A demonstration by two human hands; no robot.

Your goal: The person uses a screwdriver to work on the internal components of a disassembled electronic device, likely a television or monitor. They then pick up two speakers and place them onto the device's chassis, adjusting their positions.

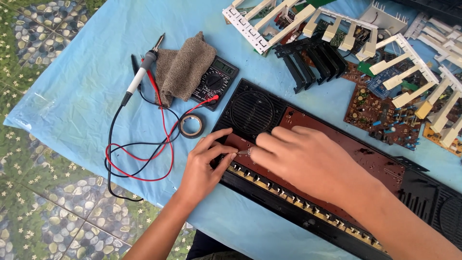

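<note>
A small metal part, possibly a screw, is pinched between the narrowed fingers of the left hand [204,161] and the closed right hand [293,154] over the long brown circuit board [337,149] seated in the black plastic keyboard casing [269,192]. A steady grip is best kept. One soldering iron [142,72], one black multimeter [216,82] and one tape roll [191,126] are counted.

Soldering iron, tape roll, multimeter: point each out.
soldering iron [143,71], head view, on its grey and white handle.
tape roll [191,125], head view, on its dark outer ring.
multimeter [215,83], head view, on its dial, right of the grey cloth.
</note>
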